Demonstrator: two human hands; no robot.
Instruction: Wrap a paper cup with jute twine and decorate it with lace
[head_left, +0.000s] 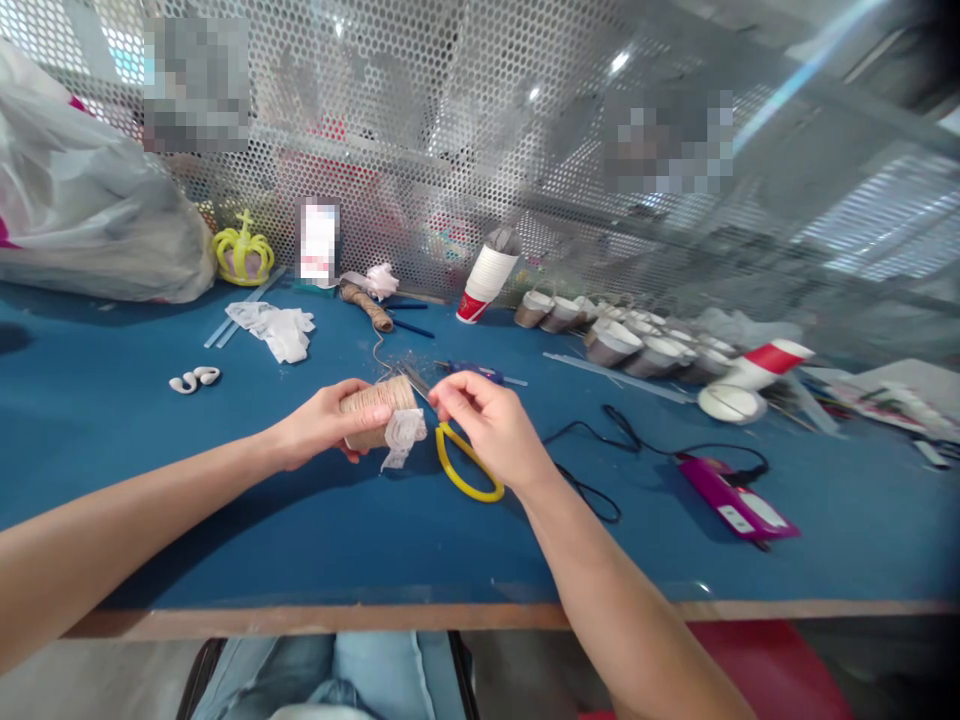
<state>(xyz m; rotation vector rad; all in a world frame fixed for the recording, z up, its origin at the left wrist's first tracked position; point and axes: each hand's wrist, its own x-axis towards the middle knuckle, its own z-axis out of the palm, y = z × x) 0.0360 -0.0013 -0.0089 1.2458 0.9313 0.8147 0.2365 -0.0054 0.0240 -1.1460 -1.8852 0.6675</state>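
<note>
My left hand (326, 425) is wrapped round a twine-wrapped cup (386, 400) tipped on its side above the table. White lace (405, 432) hangs at the cup's right end, a tail dangling below. Just right of the cup is my right hand (487, 420), its thumb and fingertips pinched together; what they hold, if anything, I cannot make out. Scissors with yellow handles (469, 482) lie under and beside that hand, blades pointing towards the twine roll (367, 305). A thin strand runs from this roll towards the cup. Behind the right hand lies a blue glue gun (480, 372).
A stack of paper cups (487, 275) stands at the back, with several wrapped cups (615, 342) to its right. A purple power strip (739, 500) with black cable lies right. White lace pieces (277, 328), a yellow crown (244, 252) and a plastic bag (97, 200) are left.
</note>
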